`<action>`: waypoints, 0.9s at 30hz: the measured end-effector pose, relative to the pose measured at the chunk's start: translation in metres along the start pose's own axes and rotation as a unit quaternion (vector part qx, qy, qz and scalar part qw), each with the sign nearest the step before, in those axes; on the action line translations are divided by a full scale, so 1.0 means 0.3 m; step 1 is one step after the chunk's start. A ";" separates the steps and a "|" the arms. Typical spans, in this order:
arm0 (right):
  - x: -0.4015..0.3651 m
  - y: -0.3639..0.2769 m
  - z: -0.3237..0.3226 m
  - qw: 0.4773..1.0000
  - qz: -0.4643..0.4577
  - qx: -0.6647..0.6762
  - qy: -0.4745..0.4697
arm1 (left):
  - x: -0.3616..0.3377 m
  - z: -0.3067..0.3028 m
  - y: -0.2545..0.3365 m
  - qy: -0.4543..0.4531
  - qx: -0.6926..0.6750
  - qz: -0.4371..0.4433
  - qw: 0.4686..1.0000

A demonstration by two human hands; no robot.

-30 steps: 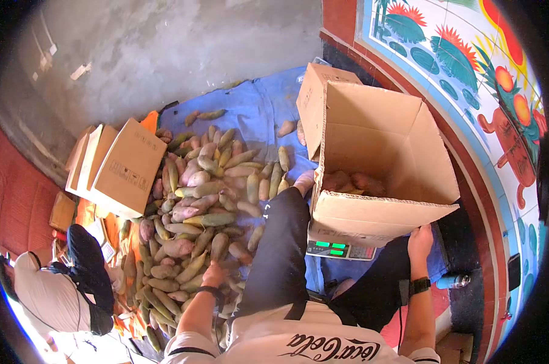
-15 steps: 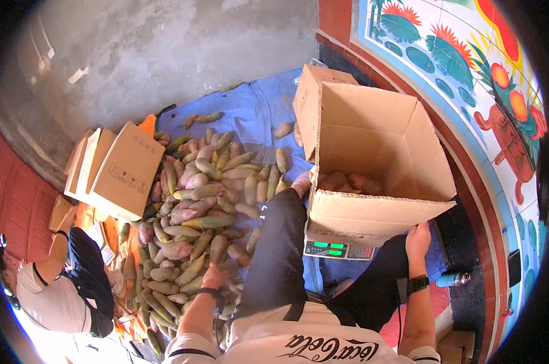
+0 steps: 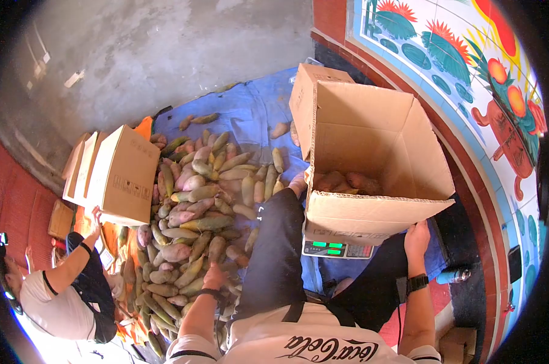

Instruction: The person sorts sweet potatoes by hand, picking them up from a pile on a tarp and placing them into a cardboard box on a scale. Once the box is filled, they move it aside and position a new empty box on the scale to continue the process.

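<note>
My left hand (image 3: pixel 214 277) is low on the pile, its curled fingers at the lower end of a long brownish root vegetable (image 3: pixel 217 249). Their exact hold is partly hidden. Around it lie many green, yellow and pink root vegetables (image 3: pixel 189 200), like radishes or sweet potatoes. My right hand (image 3: pixel 417 240), with a watch on the wrist, is closed at the near right lower corner of a tall open cardboard box (image 3: pixel 380 215). Inside the box are several reddish roots (image 3: pixel 347 182). Underneath is a digital scale (image 3: pixel 338 249) with lit green displays.
At left a co-worker (image 3: pixel 59 300) reaches a hand (image 3: pixel 96 221) to the near bottom edge of some standing cardboard boxes (image 3: pixel 122 179). A smaller carton (image 3: pixel 301 91) stands behind the open box. Blue sheeting (image 3: pixel 256 109) lies beneath the pile. A bottle (image 3: pixel 453 276) is at right.
The co-worker's arm has risen, and the hand now reaches the standing boxes, which have turned slightly. My two hands stay almost where they were, apart from a small shift of the camera.
</note>
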State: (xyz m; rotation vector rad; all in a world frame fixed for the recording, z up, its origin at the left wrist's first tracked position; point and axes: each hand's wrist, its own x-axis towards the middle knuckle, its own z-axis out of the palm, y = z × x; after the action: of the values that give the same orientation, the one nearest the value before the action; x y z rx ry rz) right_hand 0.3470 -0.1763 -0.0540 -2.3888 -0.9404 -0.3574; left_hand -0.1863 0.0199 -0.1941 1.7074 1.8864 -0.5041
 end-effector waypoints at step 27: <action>-0.002 -0.021 0.008 1.000 0.004 -0.001 0.019 | 0.112 0.111 -0.106 0.061 -0.014 0.107 0.992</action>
State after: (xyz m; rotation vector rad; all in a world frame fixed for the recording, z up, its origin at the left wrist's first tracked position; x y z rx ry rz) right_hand 0.3423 -0.1714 -0.0538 -2.3783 -0.9143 -0.4004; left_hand -0.2147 0.0222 -0.2434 1.9324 1.7538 -0.2934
